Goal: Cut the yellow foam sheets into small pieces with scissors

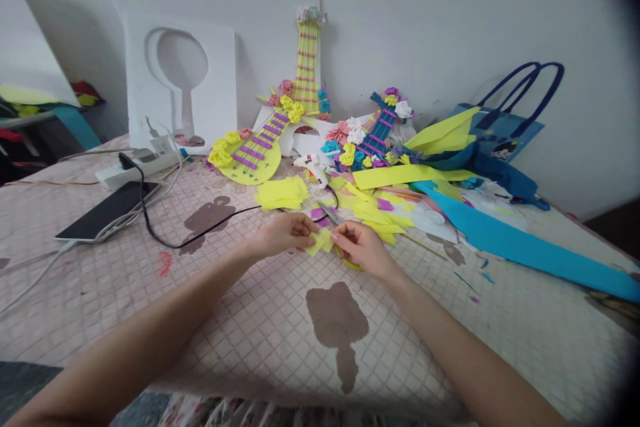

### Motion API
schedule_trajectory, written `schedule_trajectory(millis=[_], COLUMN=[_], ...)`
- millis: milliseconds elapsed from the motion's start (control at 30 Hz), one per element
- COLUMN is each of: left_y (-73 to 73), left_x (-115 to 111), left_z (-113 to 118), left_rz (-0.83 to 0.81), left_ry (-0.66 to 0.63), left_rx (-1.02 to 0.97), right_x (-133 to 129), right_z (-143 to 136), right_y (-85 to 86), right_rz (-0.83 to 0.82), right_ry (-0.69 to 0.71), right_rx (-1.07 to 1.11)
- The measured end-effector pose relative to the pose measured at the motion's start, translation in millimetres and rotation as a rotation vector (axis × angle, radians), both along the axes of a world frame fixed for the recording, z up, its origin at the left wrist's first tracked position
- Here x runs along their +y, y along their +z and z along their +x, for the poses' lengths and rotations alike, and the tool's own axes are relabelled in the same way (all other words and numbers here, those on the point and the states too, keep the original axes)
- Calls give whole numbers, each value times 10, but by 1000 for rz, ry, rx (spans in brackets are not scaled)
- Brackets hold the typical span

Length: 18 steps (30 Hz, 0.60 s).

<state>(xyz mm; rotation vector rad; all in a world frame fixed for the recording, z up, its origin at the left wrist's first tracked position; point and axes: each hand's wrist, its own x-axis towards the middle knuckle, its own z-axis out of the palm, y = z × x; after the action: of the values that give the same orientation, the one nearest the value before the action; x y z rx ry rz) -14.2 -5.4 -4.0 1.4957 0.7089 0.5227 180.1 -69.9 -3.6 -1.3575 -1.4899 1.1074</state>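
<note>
My left hand (289, 235) pinches the left side of a small yellow paper piece (320, 241) above the table. My right hand (357, 247) is closed at the right side of the same piece. Scissors (327, 212) lie between and just beyond the hands, their grey blades pointing away; a yellow handle (351, 265) shows under my right hand. A stack of yellow paper (283, 192) rests just past my left hand. Behind it stands a white glue gun (313, 170). Yellow and purple paper scraps (383, 217) spread beyond my right hand.
Decorated paper guitars (255, 150) lean at the back beside a white cutout board (220, 80). At left are a phone (107, 211), a power strip (143, 163) and a black cable (170, 243). Blue paper (525, 247) and a blue bag (515, 130) are at right.
</note>
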Motion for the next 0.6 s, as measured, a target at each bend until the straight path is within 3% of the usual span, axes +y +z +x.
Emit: schedule_trajectory(millis=[167, 367, 533, 600], left_y=[35, 28, 24, 32], left_x=[86, 80, 69, 54], left_z=[-78, -46, -28, -19], left_rz=[66, 61, 50, 59], left_ry=[97, 91, 100, 68], left_rx=[37, 21, 11, 13], right_x=[41, 126, 93, 58], right_z=[1, -12, -40, -86], right_y=[-67, -169, -106, -65], right_rz=[-52, -53, 147, 152], right_ry=[-44, -57, -173, -109], right_rx=[68, 79, -70, -82])
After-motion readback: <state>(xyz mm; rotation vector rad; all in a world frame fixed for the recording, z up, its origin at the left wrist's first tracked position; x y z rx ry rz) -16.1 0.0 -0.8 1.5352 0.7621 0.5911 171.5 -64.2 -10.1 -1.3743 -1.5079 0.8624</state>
